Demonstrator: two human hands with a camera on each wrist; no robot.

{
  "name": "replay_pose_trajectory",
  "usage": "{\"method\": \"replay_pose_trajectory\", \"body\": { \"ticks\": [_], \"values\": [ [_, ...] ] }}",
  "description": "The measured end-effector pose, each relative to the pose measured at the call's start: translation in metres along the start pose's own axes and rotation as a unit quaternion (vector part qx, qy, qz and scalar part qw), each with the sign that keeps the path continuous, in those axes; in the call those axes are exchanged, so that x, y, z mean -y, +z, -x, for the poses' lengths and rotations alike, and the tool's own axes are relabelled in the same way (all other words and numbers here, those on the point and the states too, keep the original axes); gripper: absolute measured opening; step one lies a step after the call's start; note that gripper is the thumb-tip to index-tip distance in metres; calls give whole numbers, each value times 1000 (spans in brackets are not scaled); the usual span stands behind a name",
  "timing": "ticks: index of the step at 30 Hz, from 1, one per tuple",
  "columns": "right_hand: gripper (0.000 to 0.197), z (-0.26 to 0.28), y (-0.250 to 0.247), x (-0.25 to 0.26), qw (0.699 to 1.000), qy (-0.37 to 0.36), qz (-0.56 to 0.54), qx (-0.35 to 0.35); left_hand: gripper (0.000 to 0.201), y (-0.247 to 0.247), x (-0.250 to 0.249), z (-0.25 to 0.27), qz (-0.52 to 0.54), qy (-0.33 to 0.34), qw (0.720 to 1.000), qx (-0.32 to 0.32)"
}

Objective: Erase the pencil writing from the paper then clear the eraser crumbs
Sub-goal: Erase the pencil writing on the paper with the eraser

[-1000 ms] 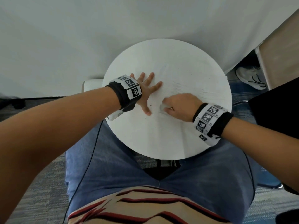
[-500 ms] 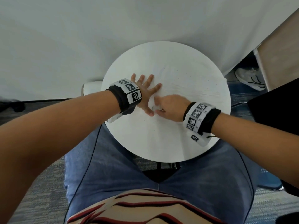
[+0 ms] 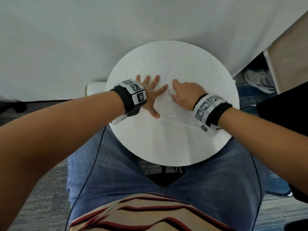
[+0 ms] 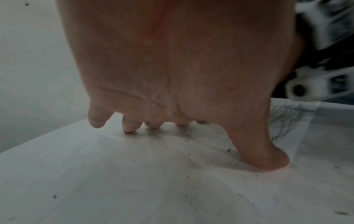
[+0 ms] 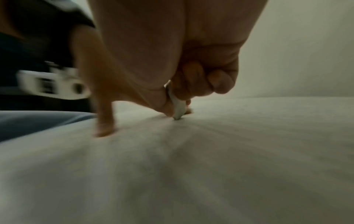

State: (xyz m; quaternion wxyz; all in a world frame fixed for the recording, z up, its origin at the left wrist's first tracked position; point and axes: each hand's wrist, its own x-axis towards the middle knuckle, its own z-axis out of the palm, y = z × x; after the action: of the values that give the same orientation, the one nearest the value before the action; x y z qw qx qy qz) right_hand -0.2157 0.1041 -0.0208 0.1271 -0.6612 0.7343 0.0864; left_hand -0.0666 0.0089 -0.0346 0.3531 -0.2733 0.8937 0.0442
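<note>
A white sheet of paper (image 3: 180,114) lies on the round white table (image 3: 166,147), with faint pencil lines near its middle. My left hand (image 3: 150,94) lies flat on the paper's left part, fingers spread and straight, thumb pressed down (image 4: 268,160). My right hand (image 3: 185,95) pinches a small white eraser (image 3: 170,92) between thumb and fingers, its tip pressed on the paper (image 5: 178,112). Dark eraser crumbs (image 4: 228,150) are scattered on the sheet around my left thumb. The right wrist view is blurred by motion.
The table stands against a white wall (image 3: 83,39). My legs in blue jeans (image 3: 200,189) are under its near edge. A white shoe (image 3: 260,81) and a wooden panel (image 3: 290,60) are at the right, with grey carpet (image 3: 41,205) below.
My right hand with the eraser has moved away from me and to the left, up beside the left hand's fingertips. The left hand stays flat in place.
</note>
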Motion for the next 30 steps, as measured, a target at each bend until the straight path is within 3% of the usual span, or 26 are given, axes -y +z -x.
{"method": "replay_pose_trajectory", "body": {
  "ticks": [4, 6, 8, 10, 13, 15, 18, 20, 23, 25, 28, 30],
  "values": [
    [34, 37, 18, 24, 987, -126, 4, 100, 132, 1, -2, -2, -5, 2, 1000, 2],
    [36, 29, 14, 10, 990, -103, -10, 100, 132, 1, -3, -2, -7, 2, 1000, 2],
    [35, 14, 9, -7, 998, -48, -7, 46, 133, 0, -3, -2, -2, -1, 1000, 2],
    [32, 19, 12, -4, 999, -43, 12, 24, 133, -1, -2, -2, -2, -4, 1000, 4],
    [34, 44, 18, 19, 986, -128, 11, 102, 133, -1, -3, -2, -5, -2, 1000, 6],
    [32, 41, 14, 14, 984, -126, 7, 123, 133, -1, -4, -3, -5, -1, 1000, 7],
    [31, 17, 1, -9, 998, -41, 19, 48, 133, -1, -4, -3, 5, -4, 1000, 6],
    [29, 21, 2, -5, 998, -34, 37, 25, 134, -2, -3, -3, 5, -5, 1000, 7],
    [31, 46, 13, 18, 988, -119, 37, 90, 134, -1, -4, -5, -2, 2, 1000, 5],
    [34, 46, 11, 14, 984, -125, 8, 129, 134, 0, -4, -5, -7, 4, 1000, 5],
    [30, 26, 1, -7, 996, -55, 16, 67, 135, -1, -4, -6, -1, 2, 1000, 4],
    [26, 28, 6, 0, 997, -53, 43, 29, 135, -2, -3, -7, -2, -1, 1000, 2]
  ]
}}
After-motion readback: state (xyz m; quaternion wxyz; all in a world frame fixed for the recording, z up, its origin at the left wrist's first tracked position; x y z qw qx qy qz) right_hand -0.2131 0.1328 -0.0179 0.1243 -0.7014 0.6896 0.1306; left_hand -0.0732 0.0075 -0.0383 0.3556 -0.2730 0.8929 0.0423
